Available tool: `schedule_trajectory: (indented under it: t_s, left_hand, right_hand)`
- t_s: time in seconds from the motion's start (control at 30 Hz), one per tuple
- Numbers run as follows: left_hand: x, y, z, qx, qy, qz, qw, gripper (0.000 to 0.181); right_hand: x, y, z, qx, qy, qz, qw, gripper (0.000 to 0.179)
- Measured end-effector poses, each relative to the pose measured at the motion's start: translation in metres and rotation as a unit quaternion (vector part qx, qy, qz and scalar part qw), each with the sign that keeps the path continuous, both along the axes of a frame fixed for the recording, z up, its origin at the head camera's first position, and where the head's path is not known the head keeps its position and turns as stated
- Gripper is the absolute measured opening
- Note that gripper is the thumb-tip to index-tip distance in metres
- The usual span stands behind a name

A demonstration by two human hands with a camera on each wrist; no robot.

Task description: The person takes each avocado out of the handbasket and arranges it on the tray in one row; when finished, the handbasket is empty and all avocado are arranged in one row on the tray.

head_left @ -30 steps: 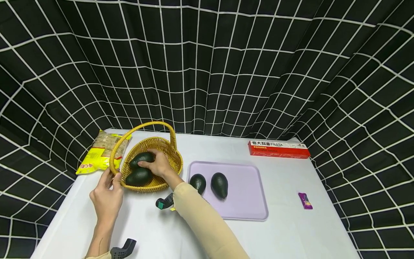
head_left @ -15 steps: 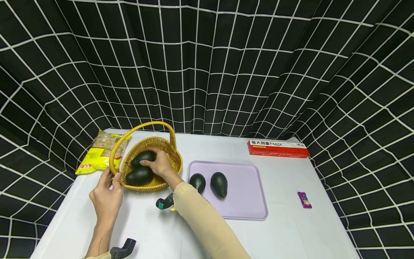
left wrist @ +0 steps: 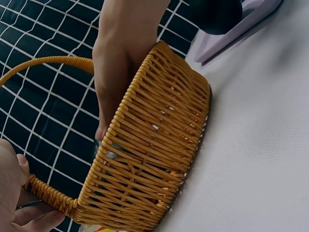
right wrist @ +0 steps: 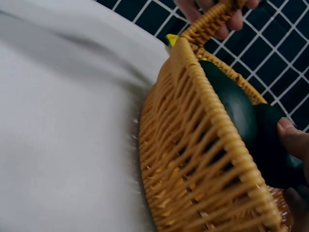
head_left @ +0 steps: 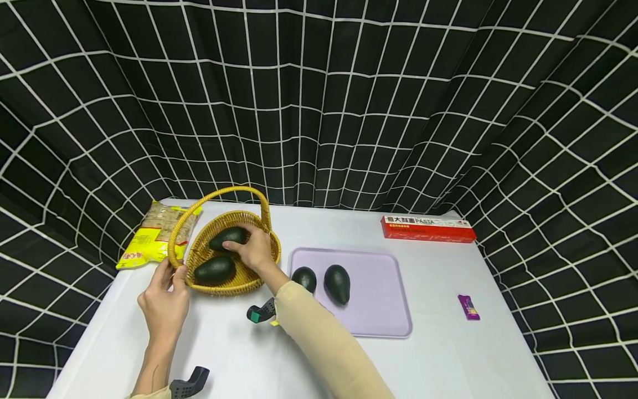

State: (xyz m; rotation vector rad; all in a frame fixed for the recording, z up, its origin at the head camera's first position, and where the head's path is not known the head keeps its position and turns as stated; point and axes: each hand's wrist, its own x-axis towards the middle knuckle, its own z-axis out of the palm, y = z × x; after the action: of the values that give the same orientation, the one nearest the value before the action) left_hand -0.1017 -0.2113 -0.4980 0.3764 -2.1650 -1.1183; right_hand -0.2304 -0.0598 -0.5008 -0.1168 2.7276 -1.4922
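A yellow-brown wicker basket point(head_left: 244, 285) with a tall hoop handle stands at the left of the table. My left hand point(head_left: 165, 302) grips the base of its handle on the near left side, fingers curled round it in the left wrist view. Inside the basket my right hand point(head_left: 256, 249) holds a dark green avocado point(head_left: 229, 239), thumb on its near side. A second avocado point(head_left: 215, 271) lies in the basket just in front of it; the right wrist view shows this avocado point(right wrist: 234, 104) close against the rim.
Right of the basket lies a lilac tray point(head_left: 379, 293) bearing two avocados, one point(head_left: 337, 284) in full view, the other point(head_left: 304, 279) partly behind the right sleeve. A yellow food bag point(head_left: 154, 235) is behind the basket, a red pasta box point(head_left: 428, 230) at back right, a small purple packet point(head_left: 469, 307) at right.
My right hand has moved a little to the right and away inside the basket with the avocado it holds, opening a gap to the other one. My left hand stays on the handle.
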Motion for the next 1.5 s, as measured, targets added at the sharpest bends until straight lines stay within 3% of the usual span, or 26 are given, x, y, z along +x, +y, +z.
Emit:
schedule_trajectory:
  t_s: [0.3,1.03,1.5]
  left_hand:
    - [0.002,0.000,0.002,0.006,-0.008,0.003,0.9999,0.041]
    - [0.002,0.000,0.004,0.011,-0.022,0.005,0.9997,0.043]
    - [0.002,0.000,0.002,0.010,-0.011,0.002,0.9999,0.042]
  right_hand:
    - [0.003,0.020,0.009,-0.033,0.022,-0.012,0.9992,0.062]
    - [0.020,0.052,0.020,-0.090,0.020,-0.029,0.9953,0.058]
    - [0.037,0.100,0.035,-0.115,0.022,-0.050,0.9919,0.058]
